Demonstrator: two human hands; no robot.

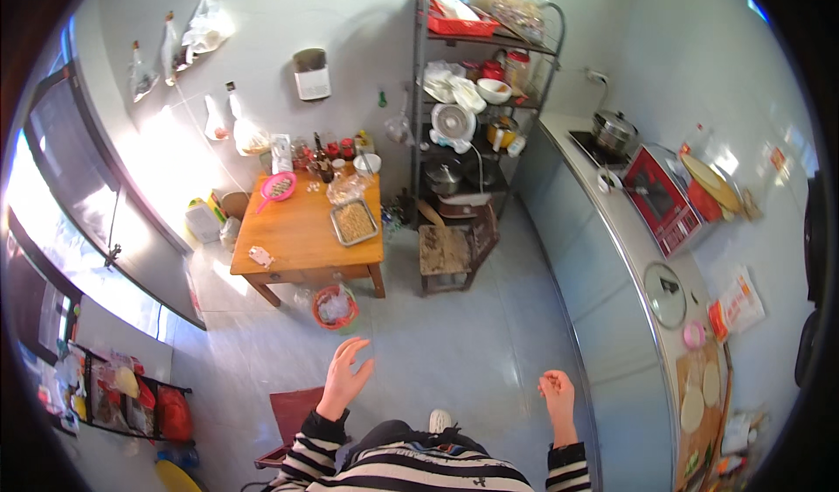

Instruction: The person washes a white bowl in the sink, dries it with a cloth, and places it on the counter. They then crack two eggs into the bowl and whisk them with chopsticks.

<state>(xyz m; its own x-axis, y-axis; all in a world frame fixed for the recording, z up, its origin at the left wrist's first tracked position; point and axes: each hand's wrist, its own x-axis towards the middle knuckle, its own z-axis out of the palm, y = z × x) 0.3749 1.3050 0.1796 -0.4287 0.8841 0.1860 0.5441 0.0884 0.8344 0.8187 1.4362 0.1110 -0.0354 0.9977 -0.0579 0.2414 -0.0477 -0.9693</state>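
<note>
My left hand [345,377] hangs in the air over the tiled floor with its thumb and fingers apart, and nothing is in it. Beyond it stands a red plastic waste basket [335,307] lined with a bag. My right hand [558,397] is held out beside the counter cabinets, its fingers curled in and no object visible in them. Nearest to that hand on the counter is a wooden board [692,439] bearing flat, pale dough rounds [692,409]. A glass lid [664,295] and a pink ring-shaped item [695,335] lie farther along.
A wooden table [301,243] holds a metal tray of beige pieces [355,223], a pink strainer [278,186] and bottles. Right of it are a wooden chair [446,251] and a metal rack [419,99]. A red microwave-like appliance [662,200] and a pot [614,131] occupy the counter.
</note>
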